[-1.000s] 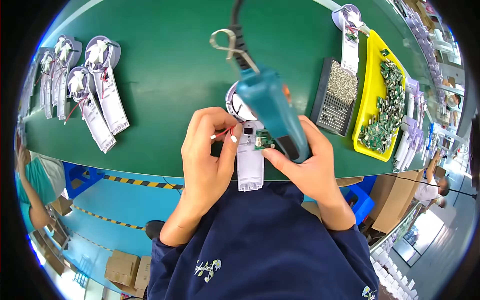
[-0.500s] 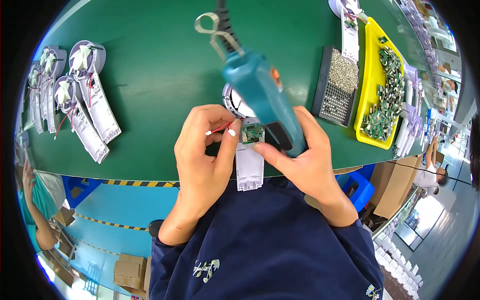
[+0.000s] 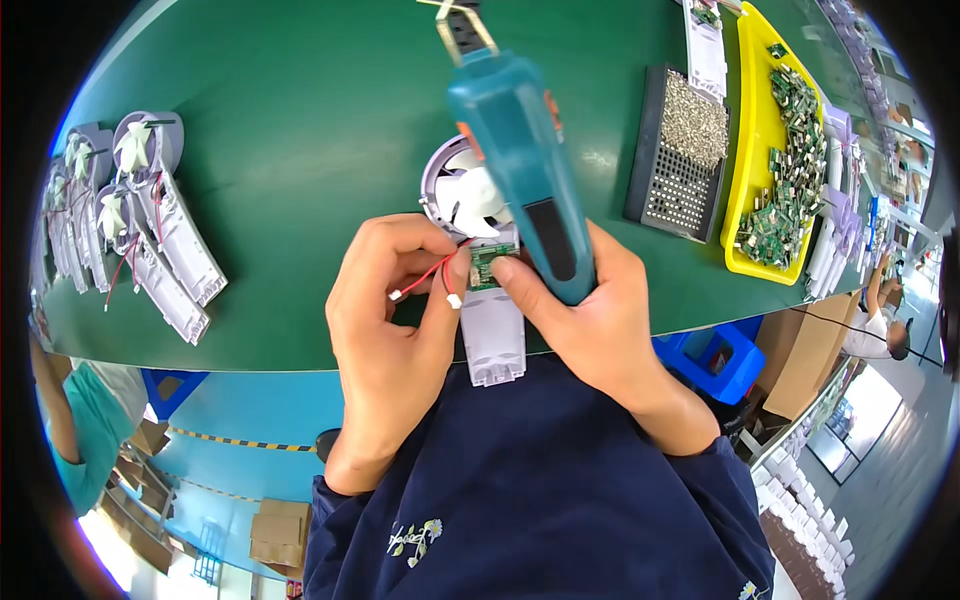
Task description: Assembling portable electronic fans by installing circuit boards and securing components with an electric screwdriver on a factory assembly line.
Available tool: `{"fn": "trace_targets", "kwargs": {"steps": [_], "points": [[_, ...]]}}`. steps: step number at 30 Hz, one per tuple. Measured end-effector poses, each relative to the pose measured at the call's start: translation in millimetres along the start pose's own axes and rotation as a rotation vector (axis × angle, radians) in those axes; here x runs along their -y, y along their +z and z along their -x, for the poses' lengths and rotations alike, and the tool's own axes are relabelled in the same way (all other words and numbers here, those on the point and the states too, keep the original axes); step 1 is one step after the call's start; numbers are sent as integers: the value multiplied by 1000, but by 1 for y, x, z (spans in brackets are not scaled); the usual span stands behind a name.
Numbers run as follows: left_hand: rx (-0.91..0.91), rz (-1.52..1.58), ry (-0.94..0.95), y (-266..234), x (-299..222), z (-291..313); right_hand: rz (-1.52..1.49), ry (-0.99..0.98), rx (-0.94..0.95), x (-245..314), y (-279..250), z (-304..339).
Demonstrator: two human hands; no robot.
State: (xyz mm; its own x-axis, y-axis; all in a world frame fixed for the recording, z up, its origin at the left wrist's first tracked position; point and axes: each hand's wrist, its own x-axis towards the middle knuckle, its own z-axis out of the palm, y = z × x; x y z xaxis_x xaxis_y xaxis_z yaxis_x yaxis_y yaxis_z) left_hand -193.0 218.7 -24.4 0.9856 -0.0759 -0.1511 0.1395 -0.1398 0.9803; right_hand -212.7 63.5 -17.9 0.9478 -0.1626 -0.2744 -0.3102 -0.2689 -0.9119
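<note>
Pale lilac fan housing [image 3: 493, 335] sits at the near edge of the worktop [image 3: 320, 130], btwn the hands. L hand [image 3: 388, 300] pinches red wires [image 3: 425, 275] w/ white plugs [image 3: 454, 300]; R hand [image 3: 605, 330] grips a teal power tool [image 3: 515, 130], thumb on the green board [image 3: 482, 268] over the housing; can't tell if it's fully seated. Prob. best: press board flat & evenly, wires clear of its edges, tool wt. off it.
</note>
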Motion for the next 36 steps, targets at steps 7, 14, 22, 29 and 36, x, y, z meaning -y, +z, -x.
{"fn": "trace_targets", "kwargs": {"steps": [7,14,22,29,36], "points": [[20,2,-16,0,-2,1,38,58,58,4,-3,-5],[14,-80,-25,-1,-4,2,33,61,104,5,-6,-9],[11,31,-47,0,-1,2,-6,52,126,5,-8,-10],[22,-43,-33,0,-5,3,7,71,144,8,-9,-11],[1,8,-134,3,-11,2,11,78,157,8,-7,-11]]}}
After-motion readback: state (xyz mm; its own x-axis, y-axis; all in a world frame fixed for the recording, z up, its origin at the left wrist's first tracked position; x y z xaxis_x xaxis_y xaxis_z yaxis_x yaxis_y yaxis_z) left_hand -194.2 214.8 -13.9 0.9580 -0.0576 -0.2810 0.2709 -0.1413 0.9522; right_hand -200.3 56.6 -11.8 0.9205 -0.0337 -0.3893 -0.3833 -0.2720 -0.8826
